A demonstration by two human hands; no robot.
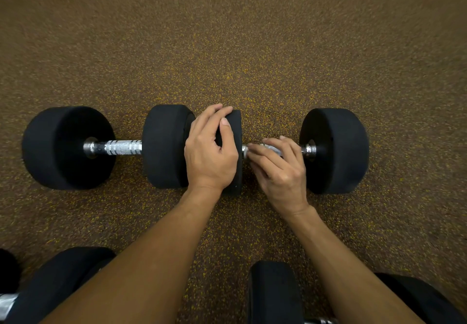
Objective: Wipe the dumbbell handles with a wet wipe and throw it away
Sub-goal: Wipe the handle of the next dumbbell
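Two black dumbbells lie end to end on the speckled rubber floor. The left dumbbell (161,146) has its knurled chrome handle (121,148) bare. My left hand (209,151) grips the inner head (236,126) of the right dumbbell, fingers curled over its top edge and thumb on its face. My right hand (278,169) lies over the right dumbbell's handle (307,149), fingers wrapped across the bar. A pale sliver at my fingertips looks like the wet wipe (245,151); most of it is hidden under my fingers. The outer head (336,150) stands free.
More black dumbbell heads sit close to me along the bottom edge, at the left (63,278), the middle (275,293) and the right (419,301). A chrome bar end (7,303) shows at the bottom left. Brown speckled floor (227,45) stretches beyond the dumbbells.
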